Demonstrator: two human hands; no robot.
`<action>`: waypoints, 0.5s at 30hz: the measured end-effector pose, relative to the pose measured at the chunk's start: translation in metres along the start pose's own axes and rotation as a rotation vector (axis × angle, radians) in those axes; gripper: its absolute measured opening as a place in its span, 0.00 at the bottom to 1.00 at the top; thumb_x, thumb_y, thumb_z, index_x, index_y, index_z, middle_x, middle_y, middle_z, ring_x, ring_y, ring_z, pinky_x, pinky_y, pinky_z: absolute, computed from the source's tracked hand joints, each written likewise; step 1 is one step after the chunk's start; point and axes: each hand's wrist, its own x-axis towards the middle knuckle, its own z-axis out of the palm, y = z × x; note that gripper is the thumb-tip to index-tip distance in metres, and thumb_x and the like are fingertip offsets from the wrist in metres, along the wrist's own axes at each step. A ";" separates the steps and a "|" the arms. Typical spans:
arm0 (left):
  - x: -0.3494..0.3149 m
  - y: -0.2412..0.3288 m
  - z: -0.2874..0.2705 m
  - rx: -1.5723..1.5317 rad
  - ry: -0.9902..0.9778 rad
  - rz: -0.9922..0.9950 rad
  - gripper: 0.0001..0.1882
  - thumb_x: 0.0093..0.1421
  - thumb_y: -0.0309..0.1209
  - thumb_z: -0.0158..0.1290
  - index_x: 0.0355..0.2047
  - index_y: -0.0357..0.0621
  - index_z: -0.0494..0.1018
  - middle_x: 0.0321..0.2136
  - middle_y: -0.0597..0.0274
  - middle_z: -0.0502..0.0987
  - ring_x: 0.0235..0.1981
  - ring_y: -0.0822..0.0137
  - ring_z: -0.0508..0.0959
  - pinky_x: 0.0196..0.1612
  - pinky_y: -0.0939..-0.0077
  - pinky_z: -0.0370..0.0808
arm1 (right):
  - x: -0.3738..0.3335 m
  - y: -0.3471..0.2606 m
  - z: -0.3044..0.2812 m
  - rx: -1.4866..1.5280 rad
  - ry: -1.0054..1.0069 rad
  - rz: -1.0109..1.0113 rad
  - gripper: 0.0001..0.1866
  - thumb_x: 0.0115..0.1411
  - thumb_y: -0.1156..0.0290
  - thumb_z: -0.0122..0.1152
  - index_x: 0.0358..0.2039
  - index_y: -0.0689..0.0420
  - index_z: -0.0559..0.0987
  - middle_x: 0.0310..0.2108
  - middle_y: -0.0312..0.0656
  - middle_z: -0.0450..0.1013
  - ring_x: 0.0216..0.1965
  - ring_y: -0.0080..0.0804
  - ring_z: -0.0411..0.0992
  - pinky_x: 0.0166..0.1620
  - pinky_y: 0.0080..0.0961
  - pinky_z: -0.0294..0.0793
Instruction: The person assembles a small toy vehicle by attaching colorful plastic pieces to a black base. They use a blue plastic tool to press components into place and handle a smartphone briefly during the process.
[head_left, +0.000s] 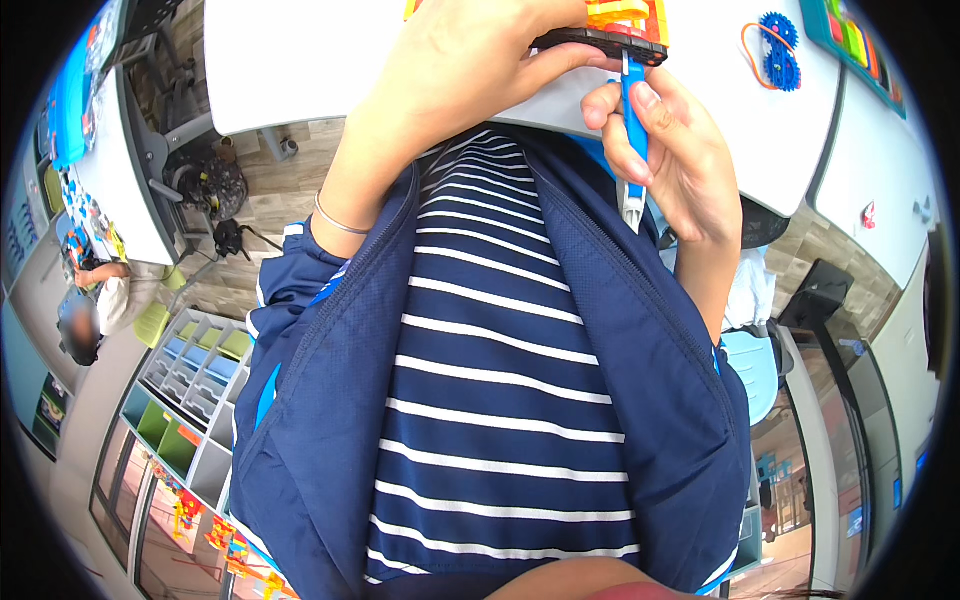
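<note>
- Model [635,14], built of glossy yellow and orange plastic, was at the far side of the view, right of centre, above the table's near part; its far end was cut off.
- Left hand [470,70] was closed on the model's left side, thumb stretched along the near edge of its black strip [612,42]; the other fingers were partly hidden.
- Right hand [685,150] was partly closed, gripping a slim blue tool [634,125] between thumb and curled fingers.
- The tool's far tip met the strip; whether it entered a hole could not be told. Its near end was whitish plastic.
- Farther right on the smooth white table [300,60] lay round, toothed blue gears [780,50] beside a thin orange band [751,45].
- A thin, rounded bracelet [336,215] circled the left wrist.
- Navy jacket [650,350], zip-edged and softly creased, hung open over a white-striped shirt [500,375].
</note>
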 end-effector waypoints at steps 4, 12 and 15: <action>-0.002 0.001 -0.004 0.024 -0.031 -0.019 0.10 0.57 0.32 0.65 0.36 0.40 0.80 0.25 0.54 0.80 0.25 0.55 0.81 0.29 0.66 0.76 | -0.002 0.003 0.008 -0.031 0.040 -0.070 0.22 0.76 0.65 0.47 0.64 0.65 0.65 0.41 0.55 0.77 0.22 0.20 0.67 0.25 0.14 0.64; -0.004 0.006 -0.005 0.026 -0.018 0.050 0.10 0.58 0.34 0.64 0.33 0.41 0.78 0.23 0.55 0.78 0.23 0.54 0.80 0.28 0.64 0.75 | -0.002 0.005 0.018 -0.012 0.101 -0.070 0.23 0.77 0.64 0.45 0.64 0.67 0.62 0.41 0.48 0.75 0.20 0.11 0.58 0.23 0.12 0.57; -0.004 0.008 -0.007 0.052 -0.044 0.050 0.10 0.59 0.34 0.63 0.31 0.42 0.76 0.22 0.56 0.77 0.23 0.54 0.80 0.28 0.64 0.75 | -0.002 0.007 0.018 0.086 0.106 -0.062 0.21 0.78 0.66 0.44 0.62 0.68 0.63 0.40 0.46 0.73 0.19 0.10 0.56 0.23 0.12 0.56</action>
